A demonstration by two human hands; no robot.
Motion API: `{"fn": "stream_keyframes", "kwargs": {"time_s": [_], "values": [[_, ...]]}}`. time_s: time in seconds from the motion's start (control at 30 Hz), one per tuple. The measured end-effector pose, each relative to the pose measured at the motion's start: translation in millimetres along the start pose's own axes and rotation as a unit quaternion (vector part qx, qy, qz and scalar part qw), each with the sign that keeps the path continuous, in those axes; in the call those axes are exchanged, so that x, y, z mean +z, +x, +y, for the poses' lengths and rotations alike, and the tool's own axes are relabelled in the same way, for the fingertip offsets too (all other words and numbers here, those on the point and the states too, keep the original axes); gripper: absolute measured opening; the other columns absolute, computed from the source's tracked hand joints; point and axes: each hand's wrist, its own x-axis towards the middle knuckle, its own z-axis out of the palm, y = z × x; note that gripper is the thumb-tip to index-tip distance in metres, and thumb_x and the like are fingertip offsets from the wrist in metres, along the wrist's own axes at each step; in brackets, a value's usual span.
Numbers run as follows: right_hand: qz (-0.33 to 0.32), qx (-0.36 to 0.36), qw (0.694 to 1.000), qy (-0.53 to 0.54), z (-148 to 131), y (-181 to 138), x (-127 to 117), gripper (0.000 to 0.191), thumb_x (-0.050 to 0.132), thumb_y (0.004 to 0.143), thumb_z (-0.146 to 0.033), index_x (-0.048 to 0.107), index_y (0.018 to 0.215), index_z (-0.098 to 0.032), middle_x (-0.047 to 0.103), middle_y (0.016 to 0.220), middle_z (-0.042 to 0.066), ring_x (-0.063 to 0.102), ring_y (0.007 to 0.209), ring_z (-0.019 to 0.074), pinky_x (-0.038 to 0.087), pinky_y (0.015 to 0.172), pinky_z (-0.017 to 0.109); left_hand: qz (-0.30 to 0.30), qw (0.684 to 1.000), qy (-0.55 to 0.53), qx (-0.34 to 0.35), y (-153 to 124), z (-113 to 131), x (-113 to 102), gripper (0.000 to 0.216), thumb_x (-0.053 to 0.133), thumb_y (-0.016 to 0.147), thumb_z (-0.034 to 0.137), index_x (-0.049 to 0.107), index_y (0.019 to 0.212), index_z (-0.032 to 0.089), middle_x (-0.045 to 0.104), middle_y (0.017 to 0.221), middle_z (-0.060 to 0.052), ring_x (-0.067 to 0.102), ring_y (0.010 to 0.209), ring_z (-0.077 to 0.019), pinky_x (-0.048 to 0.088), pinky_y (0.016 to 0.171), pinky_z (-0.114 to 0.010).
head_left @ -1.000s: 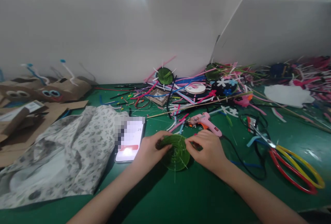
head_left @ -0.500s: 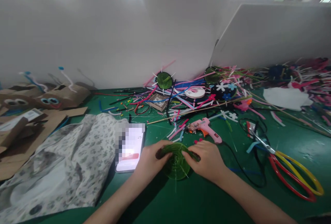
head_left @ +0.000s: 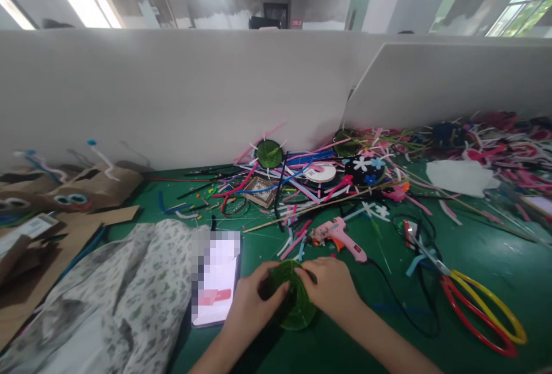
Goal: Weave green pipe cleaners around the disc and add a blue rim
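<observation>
A green coiled disc [head_left: 298, 309], round and ringed, is gripped by both hands low in the middle of the head view. My left hand [head_left: 254, 299] pinches its upper left edge, the thumb on the near face. Opposite it, my right hand [head_left: 332, 285] is closed on the upper right edge, thumb pressed toward the middle. The disc's upper part bends up between the thumbs, and fingers behind it are hidden. Just beyond my right hand lies a pink glue gun [head_left: 350, 245] with its cord. A phone [head_left: 219, 287] lies left of my left hand.
Red-and-yellow-handled scissors [head_left: 483, 310] lie at the right. Patterned cloth [head_left: 146, 276] and cardboard pieces [head_left: 92, 221] cover the left. Farther back are loose pipe cleaners, a white tape roll [head_left: 319, 173], another green disc [head_left: 269, 154] and a white partition [head_left: 194, 92].
The view has tilted upward, so the table sits lower in the picture. My hands have drawn closer together, and the disc's upper part is bent more between them.
</observation>
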Motion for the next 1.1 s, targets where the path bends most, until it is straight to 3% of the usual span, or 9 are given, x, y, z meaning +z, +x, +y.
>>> {"fn": "stream_keyframes", "kwargs": {"time_s": [0.1,0.27,0.43,0.87,1.0,1.1], "values": [[0.006,0.031,0.999,-0.021,-9.3,2.8,-4.4,0.022,0.057,0.084,-0.023,0.065,0.063,-0.021,0.066,0.060,-0.001,0.059,0.057,0.0125,0.025,0.054,0.026,-0.004,1.000,-0.004,-0.014,1.3,-0.2,-1.9,0.029,0.058,0.084,0.035,0.062,0.107,0.018,0.072,0.081,-0.004,0.067,0.072,-0.0208,0.052,0.061,-0.028],[0.072,0.114,0.990,-0.043,-26.9,-13.5,-2.6,0.024,0.055,0.086,-0.028,0.067,0.066,-0.022,0.067,0.059,0.000,0.059,0.054,0.0125,0.025,0.051,0.025,-0.005,0.999,-0.030,0.029,-0.2,-5.6,-3.2,0.027,0.057,0.084,0.029,0.063,0.108,0.019,0.073,0.093,-0.004,0.068,0.081,-0.0204,0.053,0.069,-0.028],[0.106,0.171,0.978,-0.051,-41.4,-28.2,6.1,0.027,0.052,0.088,-0.033,0.070,0.071,-0.022,0.067,0.059,0.002,0.058,0.051,0.0130,0.024,0.049,0.026,0.013,0.998,0.013,0.059,-2.2,-7.5,-7.4,0.027,0.062,0.079,0.026,0.066,0.106,0.022,0.073,0.093,-0.003,0.068,0.081,-0.0201,0.053,0.072,-0.028],[0.167,0.163,0.972,-0.008,-58.0,-32.1,21.3,0.035,0.048,0.091,-0.037,0.071,0.070,-0.022,0.064,0.055,0.001,0.058,0.050,0.0129,0.031,0.052,0.024,0.013,0.999,0.043,0.018,1.0,-6.7,-18.5,0.023,0.065,0.075,0.025,0.066,0.098,0.024,0.073,0.093,-0.002,0.068,0.086,-0.0233,0.051,0.074,-0.031],[0.175,0.155,0.972,0.036,-49.6,-23.2,21.9,0.038,0.045,0.092,-0.038,0.071,0.069,-0.021,0.064,0.055,0.002,0.057,0.047,0.0117,0.033,0.050,0.023,-0.008,0.999,-0.044,-0.028,4.0,-1.8,-24.0,0.036,0.065,0.077,0.036,0.062,0.110,0.022,0.072,0.085,-0.004,0.067,0.078,-0.0225,0.051,0.068,-0.030],[0.167,0.156,0.971,0.067,-35.4,-15.1,17.1,0.038,0.046,0.092,-0.041,0.071,0.072,-0.021,0.062,0.052,0.001,0.054,0.043,0.0111,0.032,0.046,0.023,-0.022,0.982,-0.176,-0.071,4.8,3.0,-27.3,0.053,0.058,0.082,0.050,0.056,0.123,0.016,0.070,0.079,-0.006,0.064,0.070,-0.0206,0.049,0.060,-0.028]]}}
